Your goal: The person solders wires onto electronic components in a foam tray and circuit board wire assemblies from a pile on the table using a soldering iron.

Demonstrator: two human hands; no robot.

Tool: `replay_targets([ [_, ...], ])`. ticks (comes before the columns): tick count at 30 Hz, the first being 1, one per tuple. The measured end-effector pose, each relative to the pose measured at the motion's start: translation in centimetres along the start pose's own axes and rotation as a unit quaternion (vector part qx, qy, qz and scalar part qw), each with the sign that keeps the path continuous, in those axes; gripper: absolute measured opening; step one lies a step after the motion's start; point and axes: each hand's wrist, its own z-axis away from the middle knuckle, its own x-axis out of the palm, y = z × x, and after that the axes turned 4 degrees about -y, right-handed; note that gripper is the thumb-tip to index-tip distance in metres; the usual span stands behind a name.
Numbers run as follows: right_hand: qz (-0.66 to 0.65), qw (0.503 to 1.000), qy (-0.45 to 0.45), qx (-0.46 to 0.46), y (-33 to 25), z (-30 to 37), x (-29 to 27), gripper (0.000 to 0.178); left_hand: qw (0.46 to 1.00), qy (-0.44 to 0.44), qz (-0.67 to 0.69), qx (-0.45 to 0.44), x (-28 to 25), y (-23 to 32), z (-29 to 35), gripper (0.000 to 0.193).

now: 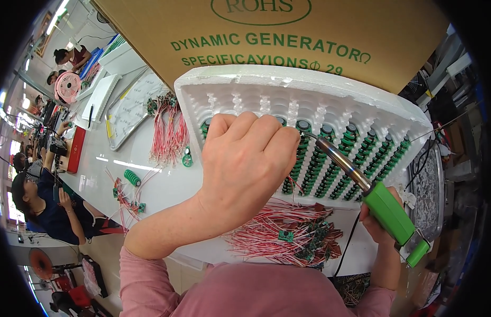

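My right hand [376, 223] grips a green soldering gun [389, 210], its metal barrel slanting up and left. The gun's tip ends beside the fingers of my left hand [248, 158], over a white foam tray [309, 84]. My left fingers are pinched together, and what they hold is hidden behind them. Rows of round green parts [326, 153] stand in the tray's slots, partly covered by my left hand. A thin red wire [293, 183] shows just below that hand, among the rows.
Near me lies a heap of red and white wires [266, 230] with small green boards. Another wire bundle [168, 129] and loose green parts [132, 177] lie left. A cardboard box [287, 42] stands behind the tray. A co-worker [49, 206] is at the left.
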Motion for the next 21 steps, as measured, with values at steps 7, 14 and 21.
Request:
replay_targets([
  [7,-0.005,1.0,0.002,-0.002,-0.16,-0.02,0.11,0.041,1.0,0.003,-0.004,0.006,0.0,-0.01,0.06,0.015],
  [14,-0.008,1.0,0.023,0.007,0.03,0.28,0.07,0.036,1.0,0.006,-0.006,0.009,0.02,-0.04,-0.02,0.015],
  [21,0.007,1.0,0.018,-0.011,0.2,0.33,-0.25,0.027,1.0,-0.001,-0.009,0.012,-0.06,0.01,-0.07,0.014],
])
